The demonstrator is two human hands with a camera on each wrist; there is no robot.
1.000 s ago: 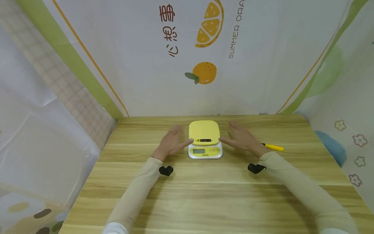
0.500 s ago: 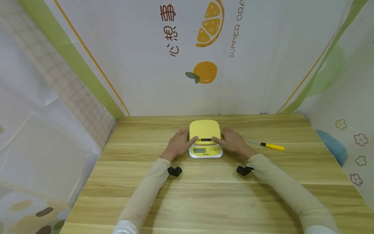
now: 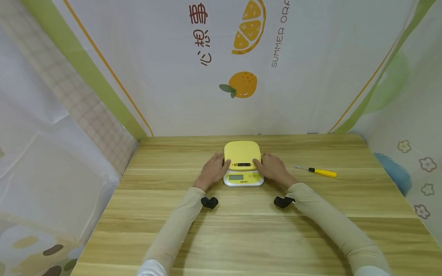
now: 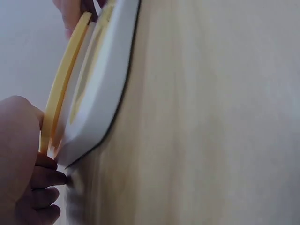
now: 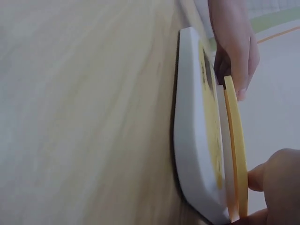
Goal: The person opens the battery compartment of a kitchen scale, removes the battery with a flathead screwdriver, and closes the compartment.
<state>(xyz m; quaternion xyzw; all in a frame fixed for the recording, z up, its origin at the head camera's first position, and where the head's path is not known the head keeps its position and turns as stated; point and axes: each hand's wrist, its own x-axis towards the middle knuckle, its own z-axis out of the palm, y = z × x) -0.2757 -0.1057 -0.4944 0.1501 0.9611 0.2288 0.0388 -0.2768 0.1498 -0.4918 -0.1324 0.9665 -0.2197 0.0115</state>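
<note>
Yellow-and-white plastic kitchen scale (image 3: pixel 243 161) on the wood-grain table (image 3: pixel 241 234), left hand (image 3: pixel 213 169) and right hand (image 3: pixel 274 168) pinching its flat yellow platter (image 3: pixel 242 151) sideways, looks light, stiff, kinda slick, so I'd grab the white base (image 3: pixel 243 184).

- Desk (image 3: pixel 241 237): pale, striped wood grain
- Back cloth (image 3: pixel 293 107): white, printed with an orange (image 3: pixel 246 85), a slice (image 3: pixel 251 30) and lettering (image 3: pixel 202 34)
- Left cloth (image 3: pixel 24 111): pale, checked band (image 3: pixel 74 86), brown spots (image 3: pixel 53 250)
- Right cloth (image 3: pixel 419 103): flowers (image 3: pixel 428 164), blue patch (image 3: pixel 393 174)
- Light: soft

Wood-grain table (image 3: pixel 241 237), yellow-and-white scale (image 3: pixel 243 163) resting on it, yellow-handled screwdriver (image 3: pixel 322 172)
</note>
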